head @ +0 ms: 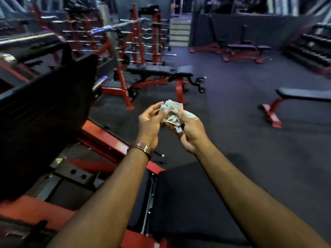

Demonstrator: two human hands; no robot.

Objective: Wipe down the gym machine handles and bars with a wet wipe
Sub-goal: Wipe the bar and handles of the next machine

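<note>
Crumpled without clear long axis, a wet wipe [172, 113] is pinched between left hand [150, 122] and right hand [191, 129], held together above a black pad [188, 203] and dark gym floor [241, 108].

Two hands, left [150, 122] and right [192, 132], in view. One crumpled wet wipe [172, 113] between them. One brown wrist strap [140, 146], on the left wrist. Four freestanding red-framed benches: one adjustable [159, 72], one flat [304, 94], two at the back [248, 49] [214, 42]. One barbell rack [143, 34]; bars too blurred to count. One dumbbell rack [313, 49].
</note>
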